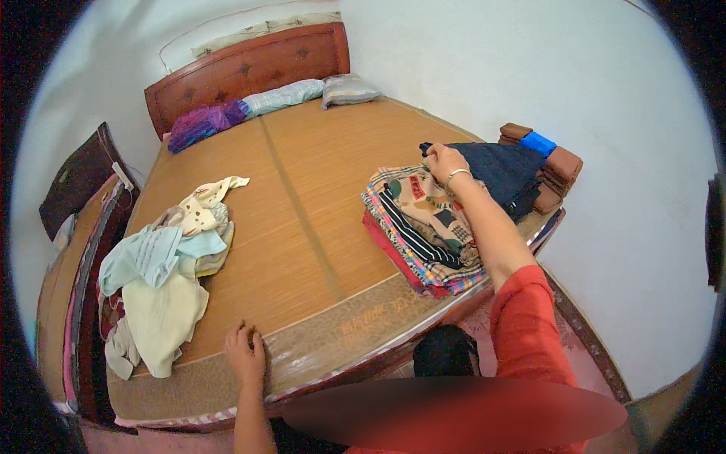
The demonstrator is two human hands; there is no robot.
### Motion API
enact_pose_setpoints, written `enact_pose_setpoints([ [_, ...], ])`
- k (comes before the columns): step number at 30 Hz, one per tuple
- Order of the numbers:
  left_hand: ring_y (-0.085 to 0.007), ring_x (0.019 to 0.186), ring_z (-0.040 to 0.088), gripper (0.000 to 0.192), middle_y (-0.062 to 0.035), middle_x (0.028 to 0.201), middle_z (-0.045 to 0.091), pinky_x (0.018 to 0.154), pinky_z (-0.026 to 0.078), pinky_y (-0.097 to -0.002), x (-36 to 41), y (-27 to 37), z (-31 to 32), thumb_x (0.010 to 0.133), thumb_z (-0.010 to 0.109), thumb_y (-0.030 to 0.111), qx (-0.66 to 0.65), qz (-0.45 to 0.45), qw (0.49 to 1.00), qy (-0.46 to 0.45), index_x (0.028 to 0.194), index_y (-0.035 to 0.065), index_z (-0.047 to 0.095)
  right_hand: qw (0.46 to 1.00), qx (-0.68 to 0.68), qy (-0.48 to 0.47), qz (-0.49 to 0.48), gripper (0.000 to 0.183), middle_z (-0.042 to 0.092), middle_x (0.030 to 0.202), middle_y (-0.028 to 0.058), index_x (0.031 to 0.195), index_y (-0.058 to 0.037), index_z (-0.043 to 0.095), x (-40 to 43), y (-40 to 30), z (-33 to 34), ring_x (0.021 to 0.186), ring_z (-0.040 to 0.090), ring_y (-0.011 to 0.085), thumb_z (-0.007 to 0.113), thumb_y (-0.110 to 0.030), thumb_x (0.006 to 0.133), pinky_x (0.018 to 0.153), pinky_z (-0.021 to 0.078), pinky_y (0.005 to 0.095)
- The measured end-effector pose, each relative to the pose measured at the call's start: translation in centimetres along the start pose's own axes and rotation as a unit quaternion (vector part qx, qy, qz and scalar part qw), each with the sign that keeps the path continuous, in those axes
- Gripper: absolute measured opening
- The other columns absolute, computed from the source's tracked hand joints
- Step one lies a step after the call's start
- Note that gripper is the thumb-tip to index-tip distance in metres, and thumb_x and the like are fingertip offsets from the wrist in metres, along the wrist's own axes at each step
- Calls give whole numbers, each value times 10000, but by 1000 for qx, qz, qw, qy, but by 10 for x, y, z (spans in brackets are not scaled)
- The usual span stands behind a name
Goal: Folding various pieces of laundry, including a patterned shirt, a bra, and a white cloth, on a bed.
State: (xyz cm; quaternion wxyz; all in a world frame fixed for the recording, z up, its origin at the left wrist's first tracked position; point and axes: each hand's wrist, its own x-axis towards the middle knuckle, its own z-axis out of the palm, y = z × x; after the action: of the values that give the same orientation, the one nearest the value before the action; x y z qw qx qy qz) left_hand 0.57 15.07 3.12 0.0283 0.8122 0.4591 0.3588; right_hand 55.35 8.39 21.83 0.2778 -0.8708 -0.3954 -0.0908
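My right hand (445, 162) reaches to the back of a stack of folded clothes (425, 227), its fingers bent down at the stack's edge beside dark navy clothing (499, 170). Whether the fingers pinch any cloth cannot be made out. A beige printed garment lies on top of the stack, over striped, checked and red ones. My left hand (247, 352) rests on the brown border of the bed mat (300, 340) with nothing in it, fingers slightly spread. Left of it lies a loose heap of pale yellow, light blue and cream clothes (164, 284).
Brown folded items (561, 164) with a blue one (537, 144) stand against the right wall. At the headboard (249, 71) lie a purple bundle (207, 125), a checked pillow (283, 97) and a grey pillow (349, 91). Another mat-covered surface (62, 284) is at the left.
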Motion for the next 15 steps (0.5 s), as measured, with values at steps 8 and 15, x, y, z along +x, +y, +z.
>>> enact_pose_setpoints([
  [8, -344, 1076, 494, 208, -150, 1169, 552, 934, 363, -428, 5, -3, 10, 804, 581, 153, -9, -9, 1000, 0, 983, 49, 604, 881, 29, 147, -448, 357, 656, 922, 171, 988, -81, 667, -17, 2, 33, 897, 623, 318, 599, -375, 796, 821, 471, 378],
  [15, -333, 1050, 510, 214, -146, 1140, 566, 913, 378, -428, 4, 4, -7, 783, 602, 139, 15, -14, 1000, 15, 976, 48, 611, 980, 87, 60, -166, 280, 650, 846, 167, 863, -67, 672, 20, -31, 57, 792, 613, 344, 554, -318, 822, 696, 476, 405],
])
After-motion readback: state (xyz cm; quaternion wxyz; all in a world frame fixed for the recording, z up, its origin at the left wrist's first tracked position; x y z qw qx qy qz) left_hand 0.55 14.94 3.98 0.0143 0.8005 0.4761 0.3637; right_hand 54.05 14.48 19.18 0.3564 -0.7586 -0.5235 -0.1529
